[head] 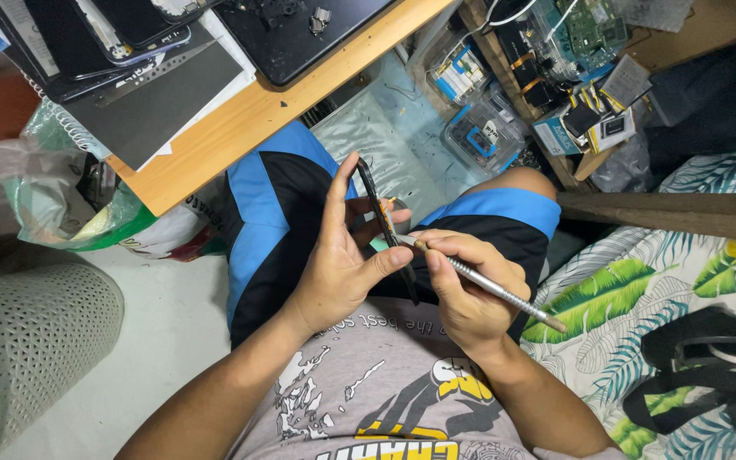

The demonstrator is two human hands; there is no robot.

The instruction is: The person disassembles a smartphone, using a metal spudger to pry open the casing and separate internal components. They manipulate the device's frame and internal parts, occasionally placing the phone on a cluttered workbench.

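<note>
My left hand (342,255) holds a thin black phone (382,223) on edge over my lap, thumb on one face and fingers behind the other. My right hand (468,285) grips a slim metal tool (504,294) like a pen. Its tip touches the phone's edge near the middle. Something small and yellowish shows at the phone's upper edge; I cannot tell what it is. Both hands hover above my blue and black shorts (276,213).
A wooden table edge (240,119) with dark phone panels and a spiral notebook lies ahead at upper left. Clear plastic boxes of parts (479,128) and a wooden shelf sit on the floor ahead. A leaf-print cushion (623,298) is on my right, a perforated grey basket (36,332) on my left.
</note>
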